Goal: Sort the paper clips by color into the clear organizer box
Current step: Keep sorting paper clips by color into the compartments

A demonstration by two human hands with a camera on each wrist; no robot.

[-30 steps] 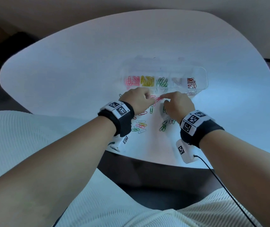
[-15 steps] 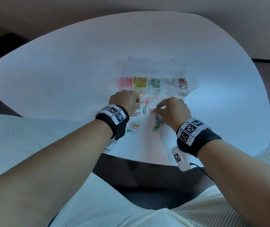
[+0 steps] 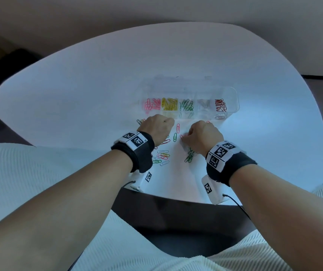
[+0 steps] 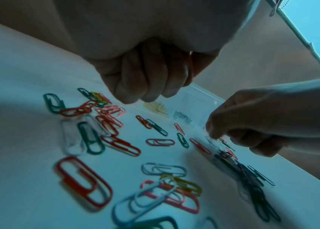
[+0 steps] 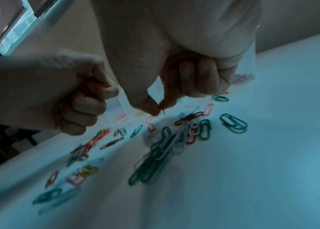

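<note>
The clear organizer box (image 3: 233, 94) lies across the white table (image 3: 78, 85), with pink, yellow, green, white and red clips in separate compartments. Just in front of it my left hand (image 3: 159, 127) is curled into a fist, and a red paper clip (image 4: 191, 65) is pinched between its thumb and fingers. My right hand (image 3: 201, 133) is beside it with its thumb and forefinger tips down on the table, pinching a small red clip (image 5: 161, 110). Loose mixed clips (image 3: 163, 155) lie beneath and between both hands.
A bunch of green clips (image 3: 189, 156) lies under my right wrist. A lone pink clip (image 3: 178, 127) and a green one (image 3: 175, 136) sit between the hands. The table's near edge (image 3: 176, 199) runs just behind my wrists.
My hands met at a clip in front of the box a second ago and have since drawn apart. The left has closed into a fist; the right has dropped back onto the loose clips.
</note>
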